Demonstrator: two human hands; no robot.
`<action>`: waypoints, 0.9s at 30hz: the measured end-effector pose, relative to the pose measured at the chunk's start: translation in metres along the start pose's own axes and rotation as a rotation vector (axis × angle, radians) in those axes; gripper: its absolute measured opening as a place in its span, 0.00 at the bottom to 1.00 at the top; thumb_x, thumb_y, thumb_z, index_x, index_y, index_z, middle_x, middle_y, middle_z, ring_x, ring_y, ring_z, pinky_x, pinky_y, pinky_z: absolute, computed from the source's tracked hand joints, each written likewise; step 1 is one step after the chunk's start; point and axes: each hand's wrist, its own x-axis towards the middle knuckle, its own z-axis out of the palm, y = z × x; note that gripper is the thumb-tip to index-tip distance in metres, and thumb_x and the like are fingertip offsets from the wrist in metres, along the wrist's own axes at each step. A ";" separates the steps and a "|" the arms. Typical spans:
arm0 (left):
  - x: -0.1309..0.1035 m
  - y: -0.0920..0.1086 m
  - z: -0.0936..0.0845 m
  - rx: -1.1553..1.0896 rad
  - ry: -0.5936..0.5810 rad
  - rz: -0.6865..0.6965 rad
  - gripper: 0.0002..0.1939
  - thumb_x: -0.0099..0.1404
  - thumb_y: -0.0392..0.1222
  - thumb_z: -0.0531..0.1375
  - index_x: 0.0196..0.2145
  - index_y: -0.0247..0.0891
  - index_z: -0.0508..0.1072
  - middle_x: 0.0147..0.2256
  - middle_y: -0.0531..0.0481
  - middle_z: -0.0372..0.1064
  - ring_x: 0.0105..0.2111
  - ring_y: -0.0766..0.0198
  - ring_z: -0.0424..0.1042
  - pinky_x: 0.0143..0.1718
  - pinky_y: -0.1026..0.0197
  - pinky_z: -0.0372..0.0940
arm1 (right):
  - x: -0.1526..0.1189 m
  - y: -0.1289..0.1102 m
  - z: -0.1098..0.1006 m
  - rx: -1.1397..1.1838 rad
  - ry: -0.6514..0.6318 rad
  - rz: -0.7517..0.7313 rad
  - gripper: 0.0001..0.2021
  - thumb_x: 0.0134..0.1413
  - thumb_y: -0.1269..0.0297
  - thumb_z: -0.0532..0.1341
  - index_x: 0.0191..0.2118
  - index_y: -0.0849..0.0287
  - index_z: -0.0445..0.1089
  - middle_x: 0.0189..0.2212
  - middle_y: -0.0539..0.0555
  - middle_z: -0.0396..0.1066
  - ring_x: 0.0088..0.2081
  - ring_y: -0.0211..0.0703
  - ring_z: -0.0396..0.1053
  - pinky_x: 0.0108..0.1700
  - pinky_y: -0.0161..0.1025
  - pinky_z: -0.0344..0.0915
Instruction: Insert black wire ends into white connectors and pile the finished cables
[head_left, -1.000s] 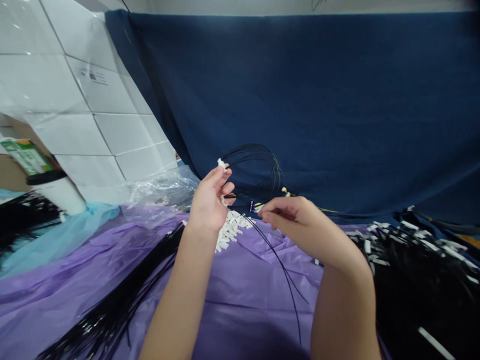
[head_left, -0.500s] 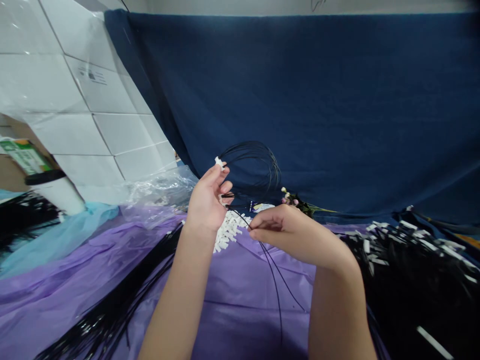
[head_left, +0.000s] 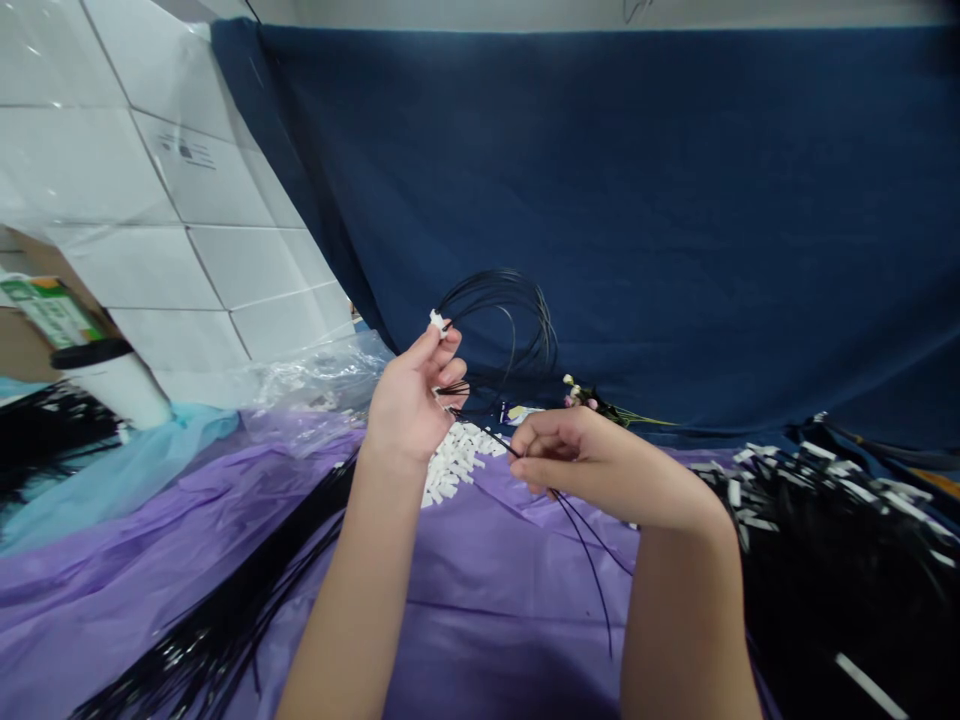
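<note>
My left hand (head_left: pixel 411 405) is raised near the middle, its fingers closed round a bundle of thin black cords (head_left: pixel 517 285). The cords arch out to the right in a loop and come back into the palm. A small white tag (head_left: pixel 438 322) sticks up at the thumb and fingertips. To the right, my right hand (head_left: pixel 559 450) pinches loose cord ends coming out of the left palm. Two free ends (head_left: pixel 592 560) hang below it over the purple cloth. Behind the hands lies a pile of small white pieces (head_left: pixel 454 465).
Purple sheeting (head_left: pixel 510 590) covers the work surface. Long black cords (head_left: pixel 232 600) lie at left, and a heap of black cords with white tags (head_left: pixel 832 530) at right. White boxes (head_left: pixel 112 165), a lidded cup (head_left: pixel 116 385), small flowers (head_left: pixel 589 395) and a blue curtain (head_left: pixel 600 180) stand around.
My right hand has moved slightly right, drawing the cord ends farther from the left hand. The hanging ends have swung right, and one strand within the loop has drawn in smaller.
</note>
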 end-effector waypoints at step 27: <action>-0.001 0.004 -0.001 -0.096 -0.086 0.043 0.08 0.69 0.35 0.52 0.32 0.35 0.67 0.28 0.53 0.64 0.14 0.77 0.53 0.10 0.70 0.47 | 0.002 -0.007 0.002 -0.100 -0.124 -0.083 0.07 0.51 0.62 0.67 0.35 0.58 0.76 0.30 0.49 0.74 0.30 0.36 0.67 0.34 0.35 0.64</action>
